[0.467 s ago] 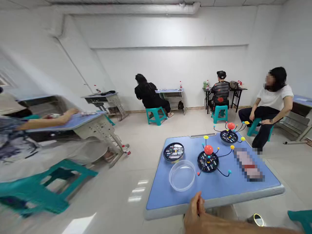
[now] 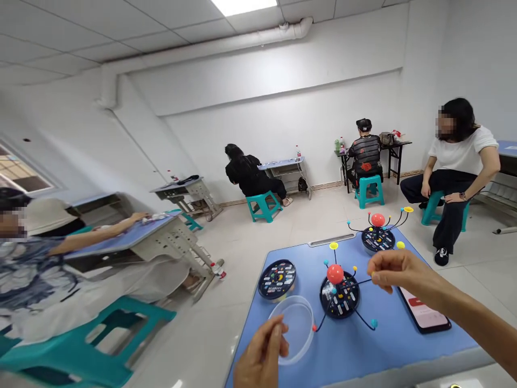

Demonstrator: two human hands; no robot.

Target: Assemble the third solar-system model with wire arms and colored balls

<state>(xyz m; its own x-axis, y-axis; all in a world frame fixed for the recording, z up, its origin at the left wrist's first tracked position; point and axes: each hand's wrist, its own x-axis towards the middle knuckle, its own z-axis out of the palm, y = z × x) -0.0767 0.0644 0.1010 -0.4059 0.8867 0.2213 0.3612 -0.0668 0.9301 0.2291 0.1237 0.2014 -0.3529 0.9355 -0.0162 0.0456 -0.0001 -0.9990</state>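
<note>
A solar system model point(image 2: 335, 274) stands on the blue desk, with a red ball at its centre, thin black arms and small coloured balls on a round black base. My right hand point(image 2: 398, 275) pinches the end of its right-hand arm, and the fingers cover most of the ball there. My left hand point(image 2: 262, 353) is closed, thumb against fingertips, in front of a clear round plastic container point(image 2: 307, 345). What it holds, if anything, is hidden. Behind that container sits a round tub with a black printed top point(image 2: 277, 279). A second model point(image 2: 378, 237) is at the far right corner.
A phone point(image 2: 430, 318) lies on the blue desk point(image 2: 347, 366), under my right forearm. A seated person point(image 2: 464, 145) is beyond its right side. Two people sit at tables by the back wall; others sit at the left, near a green stool point(image 2: 68, 345).
My hands were together at the desk's front edge. They have come apart: the left is by the clear container, the right has reached the model's arm. The view has tilted.
</note>
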